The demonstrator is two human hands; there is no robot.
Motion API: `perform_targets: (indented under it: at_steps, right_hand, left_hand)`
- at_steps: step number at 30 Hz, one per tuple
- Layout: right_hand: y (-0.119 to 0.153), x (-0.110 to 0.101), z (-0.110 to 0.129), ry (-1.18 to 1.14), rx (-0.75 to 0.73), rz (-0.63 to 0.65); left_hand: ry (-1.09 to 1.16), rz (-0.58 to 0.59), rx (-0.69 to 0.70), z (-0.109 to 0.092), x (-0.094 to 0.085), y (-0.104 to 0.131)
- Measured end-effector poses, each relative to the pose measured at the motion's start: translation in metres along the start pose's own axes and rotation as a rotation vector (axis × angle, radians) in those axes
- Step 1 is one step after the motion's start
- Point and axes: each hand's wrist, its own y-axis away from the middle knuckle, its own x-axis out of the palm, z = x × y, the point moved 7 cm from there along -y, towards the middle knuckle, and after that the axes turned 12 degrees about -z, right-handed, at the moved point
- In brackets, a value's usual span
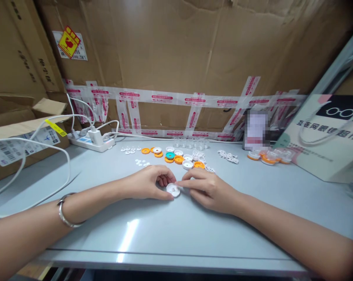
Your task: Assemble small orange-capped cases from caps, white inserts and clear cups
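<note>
A shallow white round plastic cap [172, 190] rests on the grey table, with a small pale part inside that is too blurred to name. My left hand [148, 181] closes on the cap's left side, thumb at the near edge and curled fingers behind. From the right, my right hand [211, 189] reaches over with its index finger stretched out, the tip at the cap's inner edge. Its other fingers are loosely bent beneath, apart from the index. Beyond the hands lie orange caps [179, 159], white caps [187, 165] and a teal ring [170, 155].
Small white discs [143, 163], clear cups [191, 143] and lacy white pieces [227, 156] lie further back. Orange-based clear-topped pieces [268, 157] sit right, near a paper bag [325, 136]. A power strip [91, 142] with cables and an open carton [24, 136] stand left.
</note>
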Motion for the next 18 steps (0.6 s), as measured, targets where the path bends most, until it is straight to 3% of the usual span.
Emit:
perform_targets:
  at_steps: [6,11,14,18]
  right_hand:
    - [-0.004,-0.029,-0.027,-0.025,0.201,-0.242]
    - [-0.003,-0.046,-0.049,0.075,0.380,-0.352]
    - [-0.001,-0.052,-0.054,0.140,0.468,-0.372]
    - [0.004,-0.054,-0.058,0.168,0.555,-0.318]
  left_hand:
    - [-0.049,-0.005,0.033,-0.007,-0.010,-0.002]
    - [-0.202,-0.247,0.026,0.000,-0.051,-0.016]
    - [-0.315,-0.370,0.008,0.009,-0.071,-0.023]
    - [-0.530,-0.409,0.054,0.016,-0.085,-0.033]
